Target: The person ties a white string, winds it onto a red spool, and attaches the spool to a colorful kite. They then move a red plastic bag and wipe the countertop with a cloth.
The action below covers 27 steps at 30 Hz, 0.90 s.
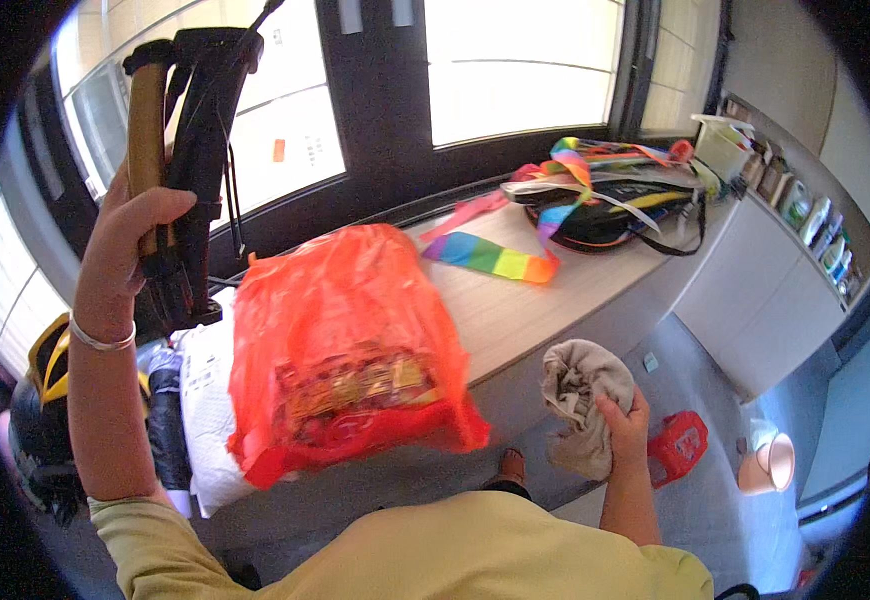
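Observation:
Raised at the upper left, my left hand (120, 240) grips a long black and tan object (190, 150) with thin black cords hanging from it; its exact kind is unclear. Lower right, my right hand (627, 432) is closed around a crumpled beige cloth (587, 375), held off the wooden ledge's front edge. Between my hands, a red plastic bag (345, 300) lies on the ledge, with gold-coloured packaging showing through it. A white package (210, 400) sits partly under the bag's left side.
The wooden ledge (485, 325) runs below windows. On its far part lie rainbow fabric (490, 258) and a black bag (595, 225). A black and yellow helmet-like object (45, 420) is at left. A red plastic item (677, 448) and a peach container (767, 465) stand on the floor; bottles (815, 220) line a cabinet.

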Available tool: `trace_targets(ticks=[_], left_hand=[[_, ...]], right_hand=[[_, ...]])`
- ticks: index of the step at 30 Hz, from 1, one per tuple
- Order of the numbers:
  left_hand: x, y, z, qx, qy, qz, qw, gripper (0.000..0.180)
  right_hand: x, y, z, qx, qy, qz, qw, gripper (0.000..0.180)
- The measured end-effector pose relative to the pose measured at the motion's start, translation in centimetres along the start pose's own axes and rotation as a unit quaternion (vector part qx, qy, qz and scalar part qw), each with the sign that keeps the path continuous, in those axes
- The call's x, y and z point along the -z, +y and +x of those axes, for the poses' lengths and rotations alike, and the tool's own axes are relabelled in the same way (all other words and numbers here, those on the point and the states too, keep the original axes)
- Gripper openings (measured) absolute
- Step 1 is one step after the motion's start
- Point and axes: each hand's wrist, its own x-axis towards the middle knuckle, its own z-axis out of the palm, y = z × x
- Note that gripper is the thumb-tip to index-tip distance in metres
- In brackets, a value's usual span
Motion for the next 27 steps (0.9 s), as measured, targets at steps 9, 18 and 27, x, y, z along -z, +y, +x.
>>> trace_targets(ticks=[9,18,27], left_hand=[[-18.3,3.3,13.3,-0.139,-0.088,0.217,0.962,0.057],[-44.1,1.4,26.1,-0.157,-0.176,0.242,0.941,0.083],[-64.2,-10.3,27.1,-0.282,-0.287,0.430,0.808,0.093]], right_hand=[[8.3,-0.7,7.0,0.016,0.050,0.060,0.997,0.041],[21.7,0.9,15.4,-0.041,0.114,0.082,0.989,0.044],[30.2,4.2,18.1,-0.071,0.208,0.032,0.975,0.049]])
